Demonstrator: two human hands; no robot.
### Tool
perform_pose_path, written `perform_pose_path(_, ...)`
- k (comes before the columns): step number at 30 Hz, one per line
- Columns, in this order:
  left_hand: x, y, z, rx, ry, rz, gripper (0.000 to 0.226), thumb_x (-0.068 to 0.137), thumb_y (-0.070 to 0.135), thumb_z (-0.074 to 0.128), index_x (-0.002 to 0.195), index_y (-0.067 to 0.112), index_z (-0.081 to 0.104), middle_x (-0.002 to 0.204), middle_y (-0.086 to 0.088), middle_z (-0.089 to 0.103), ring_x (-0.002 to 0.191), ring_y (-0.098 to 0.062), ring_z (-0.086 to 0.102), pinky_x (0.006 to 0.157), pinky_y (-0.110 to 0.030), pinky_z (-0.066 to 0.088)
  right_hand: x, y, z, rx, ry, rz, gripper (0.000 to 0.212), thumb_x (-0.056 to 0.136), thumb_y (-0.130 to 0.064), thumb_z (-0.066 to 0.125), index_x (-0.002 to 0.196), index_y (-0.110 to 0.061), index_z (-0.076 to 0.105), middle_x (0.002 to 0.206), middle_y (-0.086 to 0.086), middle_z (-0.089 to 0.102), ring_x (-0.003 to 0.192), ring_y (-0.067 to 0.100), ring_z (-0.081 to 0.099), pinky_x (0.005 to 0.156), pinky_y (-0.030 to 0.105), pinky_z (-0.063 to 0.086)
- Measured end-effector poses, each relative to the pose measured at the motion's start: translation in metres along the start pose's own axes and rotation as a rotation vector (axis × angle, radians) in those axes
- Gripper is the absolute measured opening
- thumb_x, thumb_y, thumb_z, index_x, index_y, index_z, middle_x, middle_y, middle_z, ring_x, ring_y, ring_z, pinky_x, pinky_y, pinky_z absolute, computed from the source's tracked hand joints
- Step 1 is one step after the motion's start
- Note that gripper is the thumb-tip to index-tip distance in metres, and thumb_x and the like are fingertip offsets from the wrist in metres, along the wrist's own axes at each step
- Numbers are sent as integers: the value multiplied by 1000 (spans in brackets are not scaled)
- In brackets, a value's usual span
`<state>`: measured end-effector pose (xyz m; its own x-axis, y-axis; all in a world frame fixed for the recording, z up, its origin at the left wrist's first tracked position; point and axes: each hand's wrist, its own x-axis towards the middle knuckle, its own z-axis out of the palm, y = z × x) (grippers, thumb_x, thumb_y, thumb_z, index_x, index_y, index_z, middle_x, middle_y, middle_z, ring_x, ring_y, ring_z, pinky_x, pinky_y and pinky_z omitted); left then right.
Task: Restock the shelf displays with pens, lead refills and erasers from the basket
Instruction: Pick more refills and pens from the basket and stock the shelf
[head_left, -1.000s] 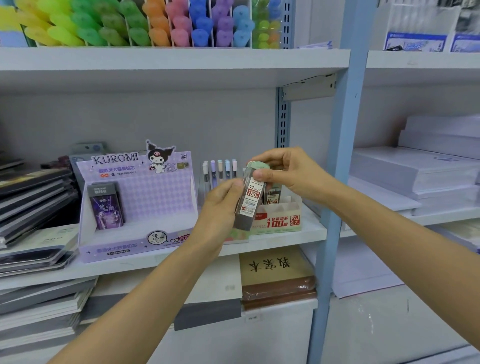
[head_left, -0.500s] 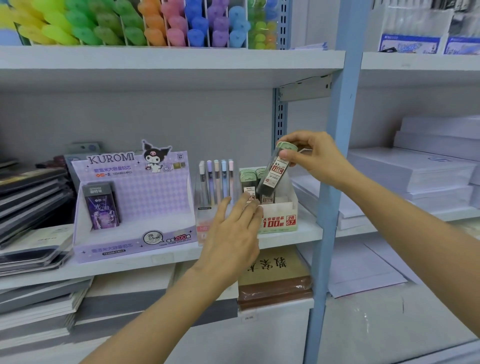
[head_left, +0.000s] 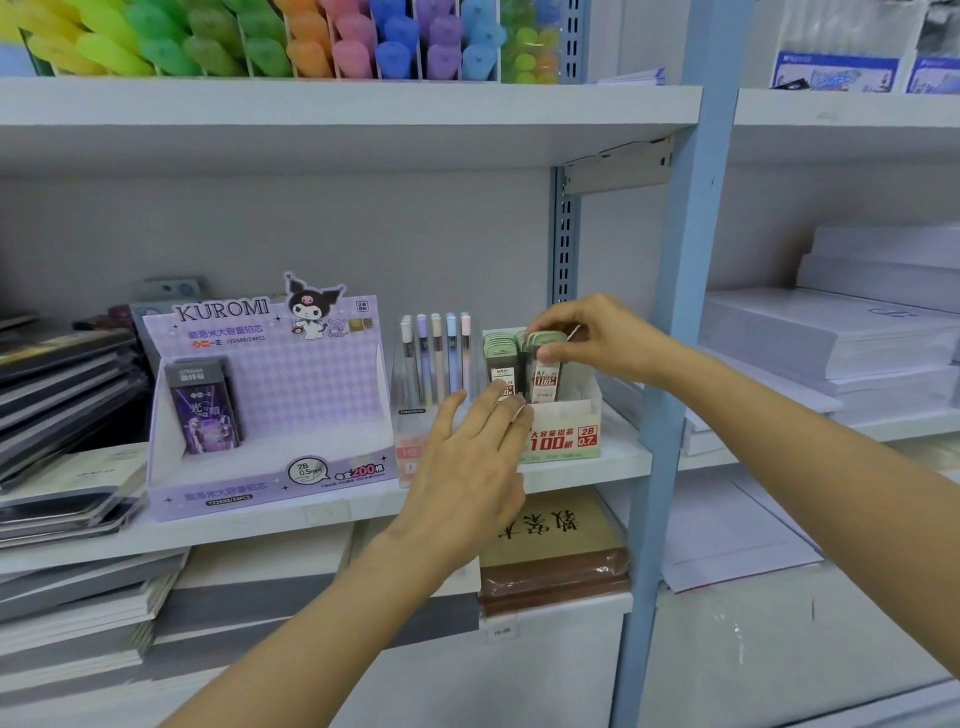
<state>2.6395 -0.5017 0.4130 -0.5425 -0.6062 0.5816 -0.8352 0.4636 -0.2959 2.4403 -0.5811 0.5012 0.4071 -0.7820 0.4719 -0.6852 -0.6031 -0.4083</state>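
- On the middle shelf we are partway through the lead-refill step. Our right hand pinches the green cap of a lead refill case between thumb and curled fingertips. The case stands upright at the front of the right-hand row inside the white display box.
- Our left hand is flat and holds nothing. Its straight, spread fingers reach the box front, and one fingertip touches the front case of the left row, apparently to steady things.
- We judge the case nearly seated, but the box front hides whether its foot has reached the bottom.
- The next move, as we read it, is to press the cap level with its neighbours. Then we release thumb and fingers without tipping the row.
- After that we go back to the basket, which is out of view, for more stock.
- The Kuromi display to the left shows only one dark pack, so it looks a likely place to fill.
- Half a second ago the case hung tilted in the air above the box, and now it is upright within it. Our left hand has closed in from just short of the box to touch it.
- A second ago both hands held the case in front of the box, and now only the right one does.
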Motion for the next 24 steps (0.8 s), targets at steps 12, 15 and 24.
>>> perform_pose_path(12,-5,-3,6,-10,26,24,60,88,31,60,142,11,45,151,-8,41,146,-26,24,119,-46,12,-7,8,39,-140,289,37,30,83,-25,74,111,-17,66,113,-3,53,102,11,50,91,33,48)
perform_pose_path(15,-20,-4,8,-133,133,5,49,86,22,61,133,14,55,154,-10,36,148,-30,16,121,-47,9,-18,-7,45,-163,353,-22,30,89,-27,67,116,-14,65,112,1,56,103,15,53,95,41,46)
perform_pose_path(24,-199,-12,89,-253,194,-367,31,73,4,61,102,14,66,110,-7,61,106,-30,46,88,-39,28,-101,-88,202,153,-59,-323,21,95,-23,56,82,-11,67,71,-7,63,62,8,53,59,25,43)
